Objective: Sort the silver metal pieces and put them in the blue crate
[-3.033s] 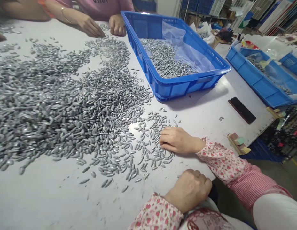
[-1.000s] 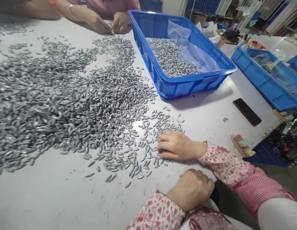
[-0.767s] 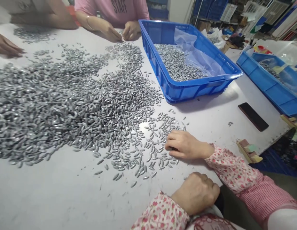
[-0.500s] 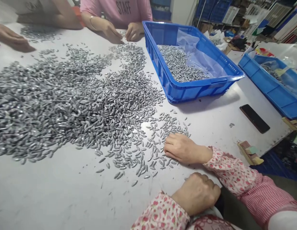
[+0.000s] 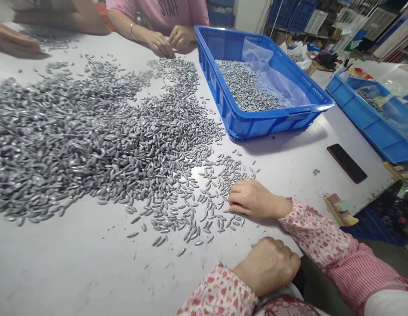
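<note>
Small grey, shiny, spindle-shaped pieces (image 5: 101, 145) cover much of the white table (image 5: 72, 263) in a wide heap. Around my right hand (image 5: 253, 199) they lie in a loose, thin spread. The fingers of that hand are curled down to the table at the spread's right edge; their tips are hidden, so anything in them cannot be made out. My left hand (image 5: 268, 265) rests closed in a fist at the table's near edge, apart from the pieces. Its palm side is hidden. Both wrists have strawberry-print sleeves.
Beyond my right hand, a blue crate (image 5: 276, 118) holds more grey pieces and clear plastic. Another blue crate (image 5: 365, 112) stands farther right, near a phone (image 5: 347, 163) and a small wooden block (image 5: 338, 210). Across the table are a co-worker's hands (image 5: 160, 44) and another person's hand (image 5: 14, 41).
My right hand has shifted slightly, its fingers still curled at the loose pieces. My left fist stays put. The co-worker's hands opposite have moved a little, and the view has shifted slightly.
</note>
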`<state>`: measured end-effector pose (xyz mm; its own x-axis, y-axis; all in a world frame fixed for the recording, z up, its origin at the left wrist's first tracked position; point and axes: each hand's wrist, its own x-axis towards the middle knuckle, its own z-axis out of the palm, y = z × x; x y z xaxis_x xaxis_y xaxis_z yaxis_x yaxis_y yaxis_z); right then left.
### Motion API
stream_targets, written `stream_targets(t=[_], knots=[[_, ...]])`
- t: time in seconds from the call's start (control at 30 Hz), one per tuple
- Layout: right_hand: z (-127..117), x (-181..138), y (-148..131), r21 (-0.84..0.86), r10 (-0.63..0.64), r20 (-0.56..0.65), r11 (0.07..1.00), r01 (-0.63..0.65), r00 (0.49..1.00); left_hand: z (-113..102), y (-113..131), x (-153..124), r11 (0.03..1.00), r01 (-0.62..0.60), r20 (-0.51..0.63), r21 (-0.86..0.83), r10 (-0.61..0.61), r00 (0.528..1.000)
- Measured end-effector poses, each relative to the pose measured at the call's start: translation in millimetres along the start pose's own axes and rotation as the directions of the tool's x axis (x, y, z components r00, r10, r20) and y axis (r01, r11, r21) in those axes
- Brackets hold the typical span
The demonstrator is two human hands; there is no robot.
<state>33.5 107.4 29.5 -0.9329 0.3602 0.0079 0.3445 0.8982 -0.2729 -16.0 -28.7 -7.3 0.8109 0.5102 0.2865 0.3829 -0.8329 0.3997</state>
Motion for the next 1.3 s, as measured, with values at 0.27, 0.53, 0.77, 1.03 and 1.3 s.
stream_targets(t=[0.27, 0.53, 0.77, 1.03, 1.3], knots=[[3.6, 2.3, -9.0, 0.037, -0.017, -0.056, 0.999, 0.019, 0.998, -2.6, 0.8, 1.0, 1.0, 0.004, 0.001, -0.003, -0.004, 1.0], [4.5, 1.7, -8.1, 0.042, -0.047, -0.053, 0.998, 0.049, 0.998, 1.3, 0.3, 1.0, 1.0, 0.012, -0.035, -0.01, -0.012, 0.999], [9.1, 3.7, -18.3, 0.085, -0.066, -0.025, 0.994, 0.068, 0.997, 0.6, 0.6, 1.1, 0.999, -0.009, -0.024, -0.033, 0.008, 1.0], [6.2, 3.4, -14.6, 0.047, -0.033, -0.004, 0.998, 0.033, 0.999, 0.8, 0.9, 1.4, 1.0, 0.011, -0.049, -0.024, -0.012, 0.999], [3.6, 1.6, -15.3, 0.071, -0.022, 0.023, 0.997, 0.02, 0.999, 1.3, 1.3, 0.4, 1.0, 0.008, -0.064, -0.007, -0.009, 0.998]])
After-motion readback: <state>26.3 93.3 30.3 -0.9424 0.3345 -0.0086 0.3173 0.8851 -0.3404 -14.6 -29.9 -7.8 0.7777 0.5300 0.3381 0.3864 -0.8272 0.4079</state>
